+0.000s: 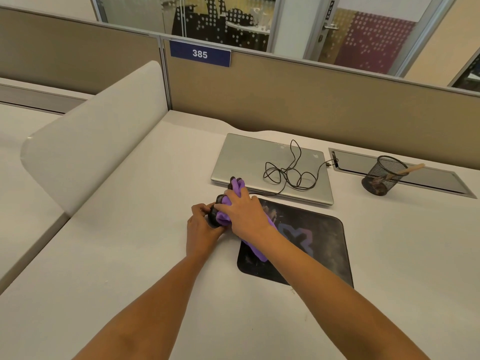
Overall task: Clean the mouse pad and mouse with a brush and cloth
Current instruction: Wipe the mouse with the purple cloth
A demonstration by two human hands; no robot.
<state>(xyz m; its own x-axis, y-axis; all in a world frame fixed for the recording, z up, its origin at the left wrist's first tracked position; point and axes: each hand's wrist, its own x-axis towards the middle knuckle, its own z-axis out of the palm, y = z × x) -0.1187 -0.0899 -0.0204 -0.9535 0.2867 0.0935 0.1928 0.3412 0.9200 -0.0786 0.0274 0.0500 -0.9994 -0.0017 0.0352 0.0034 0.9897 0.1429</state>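
Note:
A black mouse (214,220) is held just left of the black mouse pad (319,245), mostly wrapped in a purple cloth (237,185). My left hand (201,229) grips the mouse from the left side. My right hand (245,213) clutches the cloth and presses it over the top of the mouse. The cloth's tail hangs under my right wrist onto the pad. The pad shows dusty smears and a faded blue-pink logo. A wooden brush handle (411,168) sticks out of a black mesh cup (381,175) at the right.
A shut silver laptop (246,162) lies behind the pad with the mouse's tangled black cable (288,172) on its lid. A recessed cable tray (441,180) is at the right. A tan partition runs along the back, and a white curved divider (91,139) stands at the left.

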